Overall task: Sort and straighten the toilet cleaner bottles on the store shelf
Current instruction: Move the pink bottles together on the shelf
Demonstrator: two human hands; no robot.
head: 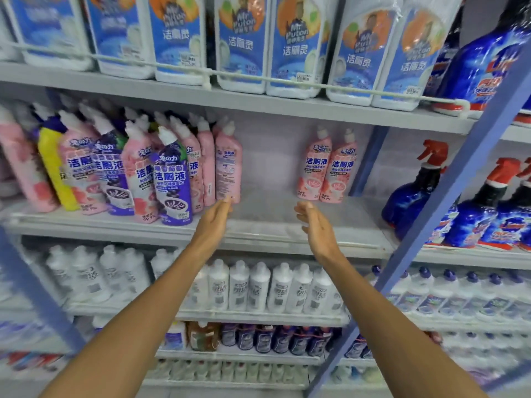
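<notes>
Both arms reach up and forward from the bottom of the view, forearms bare, hands at the front edge of the middle shelf (267,222). The left hand (214,222) is stretched flat with fingers straight and together, its fingertips touching the lower corner of the pink bottle (228,165) that ends the crowded group on the left; it grips nothing. The right hand (314,225) is spread open too, palm turned toward the left hand, fingers slightly bent, over the bare stretch of shelf and holding nothing. The toilet cleaner bottles are smooth plastic with slanted necks and white ribbed caps. The one at the left fingertips shows its back label of small print, while its neighbours lean against each other at mixed angles: a purple bottle (172,179) with a glossy grape label stands at the front, a plain yellow bottle (53,170) tilts further left. A pair of pink bottles (314,168) stands upright, touching each other, well apart from the group on the far side of the gap. The shelf is pale grey painted metal with a thin rail along its front. Above sit boxy white jugs (241,47) with blue labels; to the right, rounded blue spray bottles (413,191) with red triggers.
</notes>
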